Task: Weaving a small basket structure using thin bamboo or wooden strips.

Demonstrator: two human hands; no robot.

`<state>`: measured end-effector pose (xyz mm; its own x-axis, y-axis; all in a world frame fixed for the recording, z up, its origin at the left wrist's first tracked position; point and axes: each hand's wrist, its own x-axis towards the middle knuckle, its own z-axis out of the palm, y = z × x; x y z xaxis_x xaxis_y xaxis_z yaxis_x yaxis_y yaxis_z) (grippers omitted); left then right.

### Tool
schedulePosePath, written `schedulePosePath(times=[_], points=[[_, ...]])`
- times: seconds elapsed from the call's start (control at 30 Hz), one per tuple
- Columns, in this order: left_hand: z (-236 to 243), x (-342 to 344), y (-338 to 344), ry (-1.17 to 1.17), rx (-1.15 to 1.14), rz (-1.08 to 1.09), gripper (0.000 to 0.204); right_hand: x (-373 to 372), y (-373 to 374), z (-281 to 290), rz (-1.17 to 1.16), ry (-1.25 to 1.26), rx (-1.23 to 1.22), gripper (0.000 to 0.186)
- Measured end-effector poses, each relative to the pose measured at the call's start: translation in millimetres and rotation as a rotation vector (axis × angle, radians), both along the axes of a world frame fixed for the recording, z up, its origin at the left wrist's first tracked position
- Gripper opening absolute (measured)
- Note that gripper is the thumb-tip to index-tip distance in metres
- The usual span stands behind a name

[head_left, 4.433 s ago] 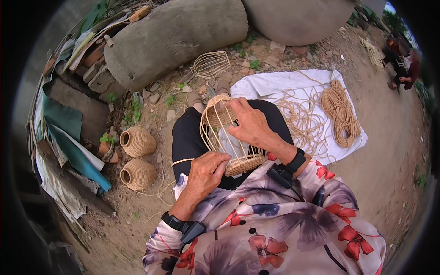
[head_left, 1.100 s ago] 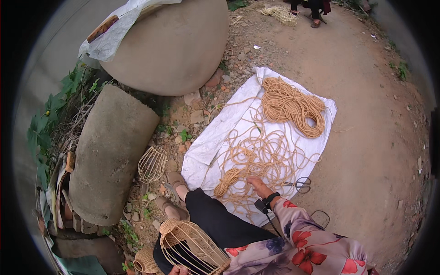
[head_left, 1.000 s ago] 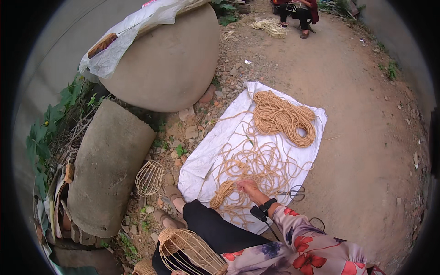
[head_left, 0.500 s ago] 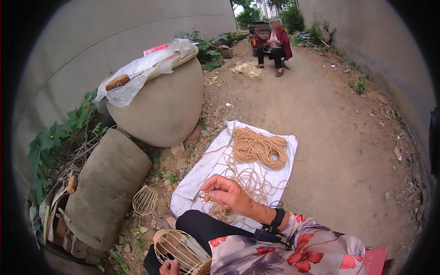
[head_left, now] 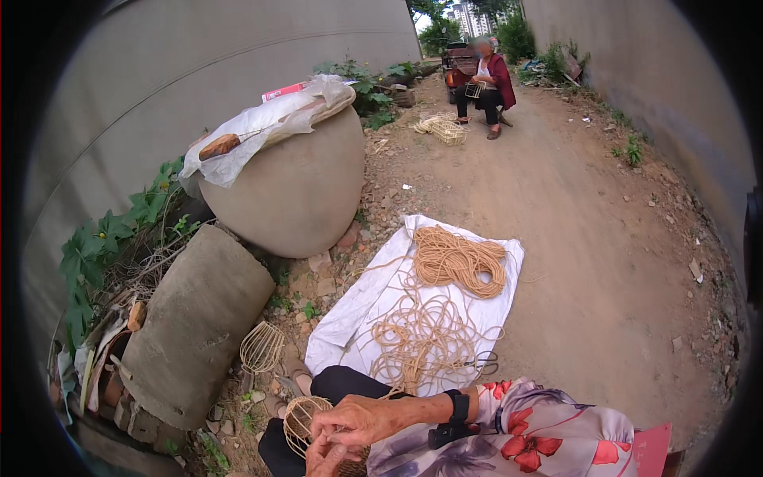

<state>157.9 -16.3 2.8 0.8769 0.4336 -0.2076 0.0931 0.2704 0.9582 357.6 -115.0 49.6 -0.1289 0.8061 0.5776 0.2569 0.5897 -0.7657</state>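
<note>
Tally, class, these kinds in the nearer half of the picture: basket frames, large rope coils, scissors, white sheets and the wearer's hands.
Basket frames: 2, the lap frame and the ground frame
Large rope coil: 1
Pair of scissors: 1
White sheet: 1
Hands: 2, the right hand and the left hand
Total: 7

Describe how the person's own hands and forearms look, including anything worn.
The right hand is ungloved, with a black wristband and a small black box-shaped device at the wrist. The right sleeve is pale, printed with red flowers and purple-grey patches. The left hand, partly visible, looks ungloved; its sleeve cannot be made out.
</note>
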Motion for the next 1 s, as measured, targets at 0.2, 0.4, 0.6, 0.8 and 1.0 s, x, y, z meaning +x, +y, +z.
schedulePosePath(times=[0.2,0.4,0.6,0.8,1.0], points=[[29,4,-11,-0.015,-0.072,-0.011,0.023,15,-10,-11,0.151,0.124,-0.502,0.036],[89,-44,37,-0.184,0.000,0.335,0.022,63,-10,-76,0.030,-0.347,-0.484,0.015],[76,-169,125,-0.338,0.230,0.963,0.024,173,-30,-78,-0.925,-0.639,-0.466,0.018],[46,-348,169,-0.082,0.339,1.501,0.030,199,-28,-89,-0.620,-0.304,-0.481,0.016],[21,-482,159,0.599,0.912,1.535,0.034,188,-46,-48,-0.108,0.223,-0.921,0.021]])
